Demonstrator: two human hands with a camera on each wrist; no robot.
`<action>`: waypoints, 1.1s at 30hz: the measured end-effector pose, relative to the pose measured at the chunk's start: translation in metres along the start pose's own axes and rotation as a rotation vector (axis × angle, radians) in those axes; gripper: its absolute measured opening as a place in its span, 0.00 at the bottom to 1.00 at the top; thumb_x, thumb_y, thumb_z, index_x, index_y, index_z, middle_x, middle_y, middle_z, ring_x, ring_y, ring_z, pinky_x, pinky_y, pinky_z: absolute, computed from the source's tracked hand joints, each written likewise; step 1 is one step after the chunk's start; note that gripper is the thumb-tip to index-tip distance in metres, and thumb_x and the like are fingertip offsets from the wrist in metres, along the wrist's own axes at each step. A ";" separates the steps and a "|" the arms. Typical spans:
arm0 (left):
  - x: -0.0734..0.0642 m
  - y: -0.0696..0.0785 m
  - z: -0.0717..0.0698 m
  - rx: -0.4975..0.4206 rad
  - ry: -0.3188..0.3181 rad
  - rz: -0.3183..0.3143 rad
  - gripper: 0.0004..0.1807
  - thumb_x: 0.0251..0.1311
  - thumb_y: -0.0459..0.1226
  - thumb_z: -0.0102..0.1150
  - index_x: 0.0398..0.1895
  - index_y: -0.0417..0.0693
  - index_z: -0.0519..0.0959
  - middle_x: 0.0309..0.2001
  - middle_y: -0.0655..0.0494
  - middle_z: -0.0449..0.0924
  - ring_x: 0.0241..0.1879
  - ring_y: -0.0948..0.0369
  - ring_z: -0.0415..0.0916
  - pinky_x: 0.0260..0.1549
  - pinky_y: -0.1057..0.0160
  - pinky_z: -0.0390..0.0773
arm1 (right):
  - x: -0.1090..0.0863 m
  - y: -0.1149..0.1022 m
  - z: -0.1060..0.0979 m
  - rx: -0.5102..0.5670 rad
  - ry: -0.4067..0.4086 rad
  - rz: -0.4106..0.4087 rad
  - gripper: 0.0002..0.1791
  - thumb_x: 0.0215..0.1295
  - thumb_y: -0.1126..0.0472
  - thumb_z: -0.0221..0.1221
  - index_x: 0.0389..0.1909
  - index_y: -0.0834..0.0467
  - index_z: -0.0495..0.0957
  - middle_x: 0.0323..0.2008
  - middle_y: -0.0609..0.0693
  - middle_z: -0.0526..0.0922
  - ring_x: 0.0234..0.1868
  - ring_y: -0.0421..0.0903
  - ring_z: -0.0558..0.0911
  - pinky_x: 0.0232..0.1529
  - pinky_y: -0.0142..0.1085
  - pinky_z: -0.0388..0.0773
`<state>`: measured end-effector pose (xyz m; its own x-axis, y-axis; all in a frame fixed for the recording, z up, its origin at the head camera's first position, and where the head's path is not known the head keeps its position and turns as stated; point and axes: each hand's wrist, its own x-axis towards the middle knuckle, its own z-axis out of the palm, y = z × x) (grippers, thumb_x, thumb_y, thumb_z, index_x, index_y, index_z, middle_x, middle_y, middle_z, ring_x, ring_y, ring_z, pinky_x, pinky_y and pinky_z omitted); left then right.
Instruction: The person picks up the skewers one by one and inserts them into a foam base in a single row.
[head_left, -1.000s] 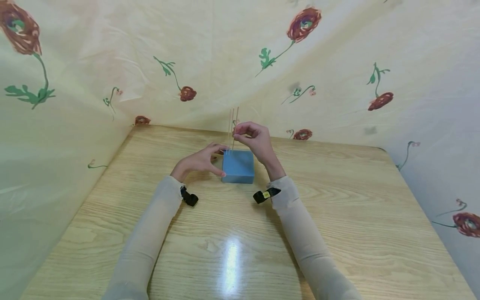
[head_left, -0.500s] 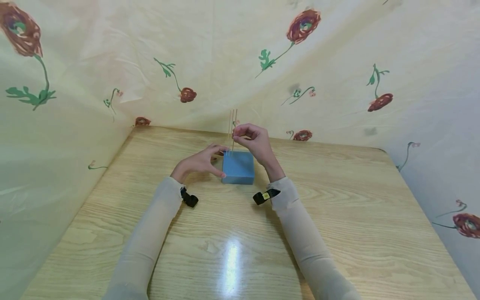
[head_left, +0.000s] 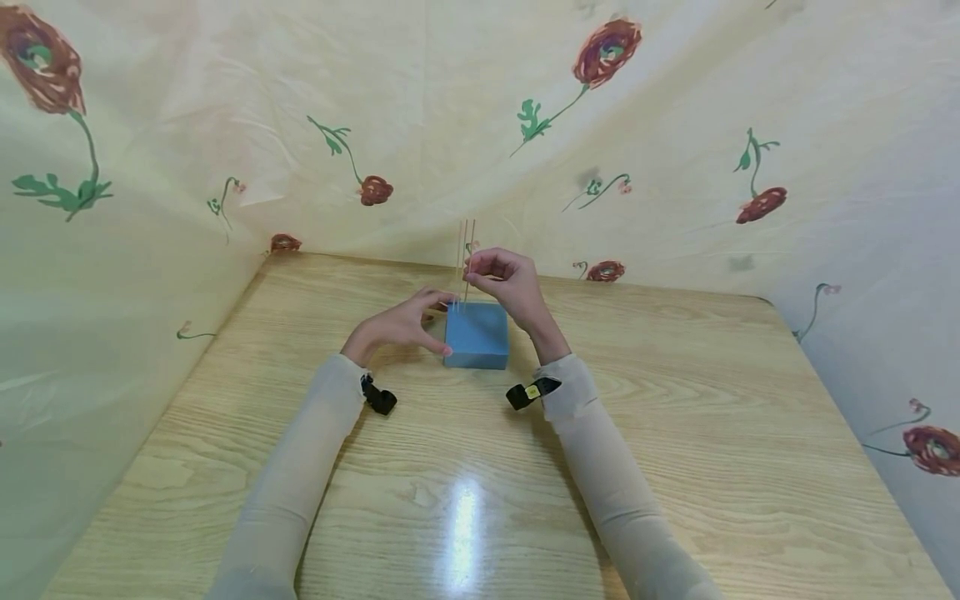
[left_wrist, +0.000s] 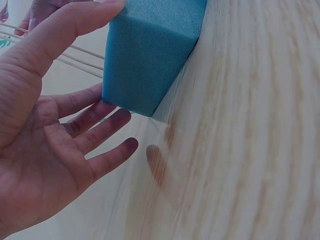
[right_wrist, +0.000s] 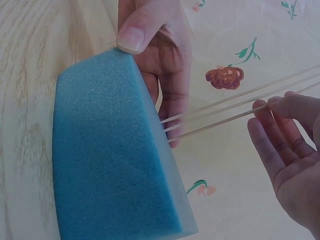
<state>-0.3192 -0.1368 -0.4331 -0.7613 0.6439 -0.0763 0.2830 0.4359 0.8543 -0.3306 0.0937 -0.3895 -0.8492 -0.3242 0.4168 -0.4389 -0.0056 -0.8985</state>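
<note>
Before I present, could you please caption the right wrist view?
Right hand pinches one of three sticks in a blue foam block; left hand holds it.

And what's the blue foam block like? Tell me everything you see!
The blue, boxy foam block has straight edges and a speckled surface. It lies flat on the pale wood-grain table. Three thin, light wooden sticks meet its top near the far left corner. The left hand holds its left side, thumb on the near corner.
</note>
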 end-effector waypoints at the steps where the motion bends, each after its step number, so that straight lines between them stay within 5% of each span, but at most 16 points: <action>1: 0.000 0.000 0.000 -0.001 0.000 0.000 0.51 0.55 0.39 0.77 0.79 0.49 0.58 0.74 0.48 0.55 0.75 0.46 0.55 0.74 0.41 0.57 | 0.000 0.000 0.000 -0.002 0.000 0.000 0.11 0.64 0.73 0.66 0.45 0.74 0.81 0.36 0.47 0.87 0.38 0.39 0.86 0.44 0.32 0.85; 8: -0.001 0.001 0.000 -0.017 0.003 0.003 0.50 0.54 0.37 0.77 0.79 0.47 0.59 0.74 0.46 0.55 0.75 0.45 0.55 0.74 0.41 0.57 | 0.000 0.001 0.000 0.005 -0.010 -0.009 0.14 0.64 0.73 0.65 0.46 0.79 0.79 0.37 0.51 0.87 0.37 0.40 0.86 0.44 0.34 0.85; 18: 0.001 0.000 0.001 -0.006 0.004 -0.001 0.50 0.54 0.38 0.77 0.79 0.48 0.59 0.74 0.47 0.55 0.75 0.46 0.56 0.74 0.41 0.57 | -0.001 0.001 0.000 0.021 -0.015 -0.005 0.11 0.65 0.74 0.65 0.45 0.76 0.80 0.35 0.44 0.86 0.37 0.41 0.86 0.43 0.35 0.86; 33: -0.001 -0.001 0.000 -0.019 0.001 0.005 0.50 0.55 0.38 0.76 0.79 0.48 0.59 0.74 0.46 0.55 0.75 0.45 0.55 0.74 0.40 0.57 | 0.000 -0.001 0.002 0.023 -0.003 0.019 0.12 0.64 0.76 0.64 0.46 0.79 0.79 0.37 0.59 0.86 0.37 0.43 0.86 0.41 0.36 0.87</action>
<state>-0.3189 -0.1377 -0.4338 -0.7608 0.6450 -0.0716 0.2751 0.4206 0.8645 -0.3294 0.0914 -0.3892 -0.8565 -0.3269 0.3994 -0.4159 -0.0212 -0.9092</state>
